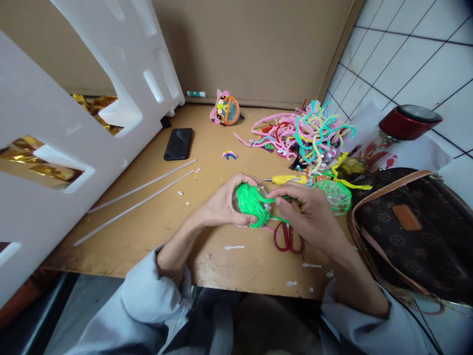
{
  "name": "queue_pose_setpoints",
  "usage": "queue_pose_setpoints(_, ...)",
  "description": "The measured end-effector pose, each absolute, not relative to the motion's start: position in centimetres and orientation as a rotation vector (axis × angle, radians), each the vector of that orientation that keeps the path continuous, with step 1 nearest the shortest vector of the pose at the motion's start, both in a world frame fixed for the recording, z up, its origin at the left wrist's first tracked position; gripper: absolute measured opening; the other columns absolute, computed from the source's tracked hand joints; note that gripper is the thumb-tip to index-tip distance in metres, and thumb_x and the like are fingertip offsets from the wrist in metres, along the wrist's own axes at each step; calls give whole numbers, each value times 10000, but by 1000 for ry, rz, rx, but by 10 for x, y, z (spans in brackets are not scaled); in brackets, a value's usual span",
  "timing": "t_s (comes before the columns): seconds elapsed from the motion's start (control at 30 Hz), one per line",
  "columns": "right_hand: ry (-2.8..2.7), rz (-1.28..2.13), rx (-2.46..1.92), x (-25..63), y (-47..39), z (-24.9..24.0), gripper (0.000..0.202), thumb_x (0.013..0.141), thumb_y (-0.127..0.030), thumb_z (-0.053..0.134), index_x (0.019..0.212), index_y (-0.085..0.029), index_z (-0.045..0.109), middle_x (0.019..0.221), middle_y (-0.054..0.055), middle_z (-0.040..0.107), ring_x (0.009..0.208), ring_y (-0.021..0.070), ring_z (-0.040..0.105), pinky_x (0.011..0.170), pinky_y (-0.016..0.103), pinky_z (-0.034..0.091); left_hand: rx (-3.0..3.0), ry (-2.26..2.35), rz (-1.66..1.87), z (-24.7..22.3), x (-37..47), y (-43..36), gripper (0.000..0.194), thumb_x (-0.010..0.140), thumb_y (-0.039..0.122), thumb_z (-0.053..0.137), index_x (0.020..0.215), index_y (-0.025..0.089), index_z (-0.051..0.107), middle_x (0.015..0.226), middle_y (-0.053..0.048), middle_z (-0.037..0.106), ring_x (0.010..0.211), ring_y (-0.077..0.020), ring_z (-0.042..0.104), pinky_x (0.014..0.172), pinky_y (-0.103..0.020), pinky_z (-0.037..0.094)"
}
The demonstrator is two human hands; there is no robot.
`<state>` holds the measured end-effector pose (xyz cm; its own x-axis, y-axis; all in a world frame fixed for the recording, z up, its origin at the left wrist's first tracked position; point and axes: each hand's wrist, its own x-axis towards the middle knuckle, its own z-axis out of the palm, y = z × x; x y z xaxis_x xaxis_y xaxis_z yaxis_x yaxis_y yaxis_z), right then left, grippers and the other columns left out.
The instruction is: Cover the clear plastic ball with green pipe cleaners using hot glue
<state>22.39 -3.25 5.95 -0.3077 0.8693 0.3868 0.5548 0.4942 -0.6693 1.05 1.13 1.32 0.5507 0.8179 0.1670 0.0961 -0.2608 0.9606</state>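
- Nearest, grey sleeves [148,296] reach in from 7 and 5 o'clock.
- Left hand [223,203]: fingers curl around a green-wrapped ball [252,202], mid-view above the table [144,212].
- Right hand [314,212]: fingers pinch a green strip [265,199] at the ball's 3 o'clock side.
- From the ball: red-handled scissors [283,239] at 4, handbag [414,236] at 3, fuzzy-stem pile [314,133] at 1, phone [178,144] at 10.

I see a craft work corner: a pipe-cleaner heap [314,135] on a wooden surface [144,227], red-handled scissors [288,241], tiled wall [402,54] alongside.
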Motion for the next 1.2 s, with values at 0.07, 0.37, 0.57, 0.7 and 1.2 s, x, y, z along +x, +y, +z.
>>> queue_pose_setpoints(0.07,-2040,501,-1166,225,-32,59,222,887,-201,522,884,-198,744,866,31,758,780,171,674,703,290,453,1704,782,836,14,10,11,628,575,297,876,1079,209,511,1228,-98,604,1184,-286,579,952,-396,512)
queue_pose_setpoints(0.37,-2137,370,-1116,231,-29,53,248,923,-189,504,889,-203,749,875,41,751,827,189,666,737,316,451,1715,757,829,15,9,12,616,586,276,864,1084,205,508,1249,-108,606,1182,-283,582,960,-392,506)
queue_pose_setpoints(0.57,-2210,409,-1077,230,-27,50,269,920,-139,481,929,-173,748,847,58,721,819,182,651,716,294,455,1756,751,821,12,7,15,628,589,310,865,1089,200,502,1253,-112,593,1192,-287,571,982,-408,484)
queue_pose_setpoints(0.7,-2247,417,-1073,230,-26,48,319,936,-131,436,951,-174,752,844,60,707,815,184,640,715,301,445,1775,704,835,11,7,15,620,597,325,871,1083,206,506,1259,-107,587,1173,-271,580,985,-407,483)
queue_pose_setpoints(1.2,-2278,328,-1055,225,-25,44,320,960,-167,443,899,-208,755,829,47,707,782,169,622,697,287,397,1800,667,833,10,6,17,629,598,314,874,1094,213,501,1284,-110,579,1186,-263,575,1006,-413,475)
